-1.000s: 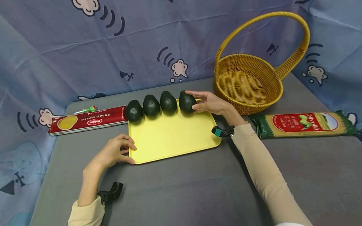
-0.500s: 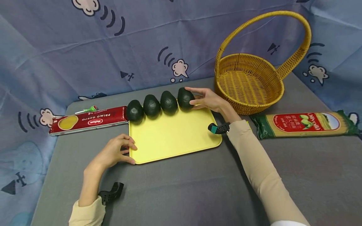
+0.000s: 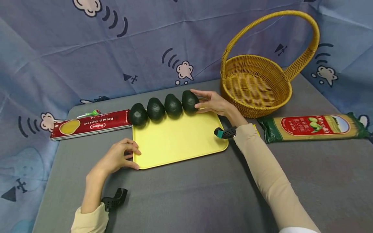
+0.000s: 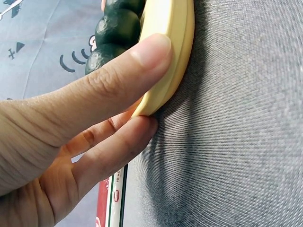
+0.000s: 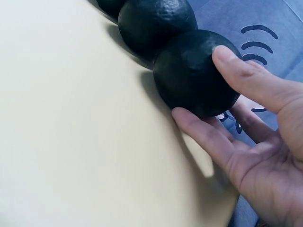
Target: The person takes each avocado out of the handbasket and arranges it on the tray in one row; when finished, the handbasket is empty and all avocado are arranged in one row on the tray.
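Note:
Several dark green avocados stand in a row along the back edge of a yellow tray [image 3: 177,139]. My right hand [image 3: 214,103] holds the rightmost avocado [image 3: 188,102] between thumb and fingers; the right wrist view shows this avocado [image 5: 194,71] against its neighbour [image 5: 154,26]. At the tray's front left corner, my left hand [image 3: 118,157] pinches the rim, with the thumb along the edge [image 4: 163,71] and a fingertip at the corner in the left wrist view. The leftmost avocado [image 3: 138,115] sits by the end of a red spaghetti pack.
A yellow wicker basket [image 3: 253,108] with a tall handle stands at the back right. The red spaghetti pack [image 3: 93,124] lies to the left, a lollipop [image 3: 90,113] behind it. Right of the tray is a green-ended pasta bag [image 3: 313,129]. A patterned blue cloth hangs behind.
My right hand has shifted the rightmost avocado left and slightly back, closing the gap to its neighbour. My left hand has stayed at the tray corner.

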A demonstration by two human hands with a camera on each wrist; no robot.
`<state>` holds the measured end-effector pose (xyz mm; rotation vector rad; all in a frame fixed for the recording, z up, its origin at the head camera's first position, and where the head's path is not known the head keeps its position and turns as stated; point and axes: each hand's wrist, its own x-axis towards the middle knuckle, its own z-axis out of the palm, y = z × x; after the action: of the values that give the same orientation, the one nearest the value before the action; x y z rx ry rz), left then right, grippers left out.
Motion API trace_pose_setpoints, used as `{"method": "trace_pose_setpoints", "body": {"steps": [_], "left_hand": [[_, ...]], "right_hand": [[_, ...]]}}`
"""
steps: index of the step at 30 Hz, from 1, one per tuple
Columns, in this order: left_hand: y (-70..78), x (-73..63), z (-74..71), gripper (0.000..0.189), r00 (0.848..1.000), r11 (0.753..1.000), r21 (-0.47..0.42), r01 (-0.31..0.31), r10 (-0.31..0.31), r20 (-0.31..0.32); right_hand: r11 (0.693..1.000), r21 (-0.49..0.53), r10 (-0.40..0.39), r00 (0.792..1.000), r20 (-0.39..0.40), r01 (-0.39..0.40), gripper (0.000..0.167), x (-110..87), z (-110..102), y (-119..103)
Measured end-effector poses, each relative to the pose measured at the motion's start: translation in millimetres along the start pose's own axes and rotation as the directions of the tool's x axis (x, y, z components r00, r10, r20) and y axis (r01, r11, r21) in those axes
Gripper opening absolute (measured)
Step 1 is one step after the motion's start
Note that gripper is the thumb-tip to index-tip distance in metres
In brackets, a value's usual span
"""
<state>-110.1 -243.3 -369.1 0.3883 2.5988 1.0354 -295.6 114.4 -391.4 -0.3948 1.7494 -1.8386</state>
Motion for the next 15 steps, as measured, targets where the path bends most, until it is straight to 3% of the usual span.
{"method": "trace_pose_setpoints", "body": {"steps": [15], "left_hand": [[0.2, -0.4, -0.3, 0.035, 1.0, 1.0, 0.009, -0.01, 0.01, -0.005]], "right_hand": [[1.0, -0.029, 0.002, 1.0, -0.008, -0.002, 0.07, -0.6, 0.8, 0.5]]}}
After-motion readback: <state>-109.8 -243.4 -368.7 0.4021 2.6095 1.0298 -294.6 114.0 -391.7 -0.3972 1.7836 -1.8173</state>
